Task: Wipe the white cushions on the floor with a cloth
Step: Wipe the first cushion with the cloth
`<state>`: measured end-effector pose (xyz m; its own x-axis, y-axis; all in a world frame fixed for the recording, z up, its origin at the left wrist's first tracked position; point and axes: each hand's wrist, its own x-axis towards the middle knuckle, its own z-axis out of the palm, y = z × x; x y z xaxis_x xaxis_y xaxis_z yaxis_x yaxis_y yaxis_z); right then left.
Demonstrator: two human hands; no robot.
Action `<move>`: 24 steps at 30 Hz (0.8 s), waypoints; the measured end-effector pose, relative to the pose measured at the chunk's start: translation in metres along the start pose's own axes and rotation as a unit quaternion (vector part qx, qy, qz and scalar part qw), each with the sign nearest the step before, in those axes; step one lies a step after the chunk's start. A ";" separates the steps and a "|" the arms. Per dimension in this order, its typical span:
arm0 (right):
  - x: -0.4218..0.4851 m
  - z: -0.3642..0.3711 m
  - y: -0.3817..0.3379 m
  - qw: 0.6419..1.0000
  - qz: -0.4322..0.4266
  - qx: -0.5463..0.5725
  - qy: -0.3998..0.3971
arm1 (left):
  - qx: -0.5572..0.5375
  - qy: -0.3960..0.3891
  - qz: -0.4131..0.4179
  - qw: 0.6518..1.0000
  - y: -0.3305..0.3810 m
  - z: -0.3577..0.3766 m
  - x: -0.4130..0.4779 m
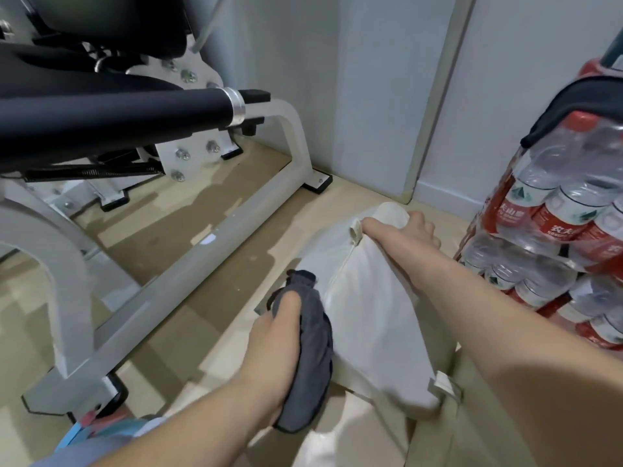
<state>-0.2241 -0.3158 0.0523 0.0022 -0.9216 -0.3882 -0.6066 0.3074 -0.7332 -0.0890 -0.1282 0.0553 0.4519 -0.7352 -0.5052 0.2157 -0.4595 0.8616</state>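
White fabric cushion [374, 298] lying on the pale floor [222, 345], long axis running away from the person. Left hand [279, 335], fingers closed around a bunched dark grey cloth [310, 352], presses it against the cushion's left flank. Right hand [404, 229] clasps the far end, fingers curled over it.

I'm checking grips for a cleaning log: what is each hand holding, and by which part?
The left hand grips the bunched dark grey cloth around its middle, against the white cushion. The right hand clutches that cushion's far top corner.
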 end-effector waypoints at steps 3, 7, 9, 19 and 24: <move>0.003 0.006 -0.001 1.000 -0.015 0.006 -0.004 | 0.026 0.003 0.064 0.998 0.042 -0.018 0.019; -0.007 0.026 -0.009 0.998 -0.059 -0.010 0.006 | 0.165 0.115 0.226 0.953 0.065 -0.019 0.038; -0.011 0.031 -0.011 0.995 -0.091 -0.025 -0.010 | 0.303 0.051 0.264 0.914 0.045 -0.003 0.044; -0.001 0.028 -0.010 0.997 -0.078 -0.023 -0.018 | 0.361 0.036 0.218 0.906 0.007 -0.014 0.096; 0.008 0.025 -0.011 0.997 -0.065 -0.038 -0.028 | 0.374 0.127 -0.038 0.918 -0.015 -0.042 0.122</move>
<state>-0.1974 -0.3210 0.0436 0.1278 -0.9372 -0.3245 -0.6568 0.1652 -0.7357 -0.0002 -0.1902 -0.0173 0.6675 -0.5908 -0.4531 -0.3565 -0.7879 0.5022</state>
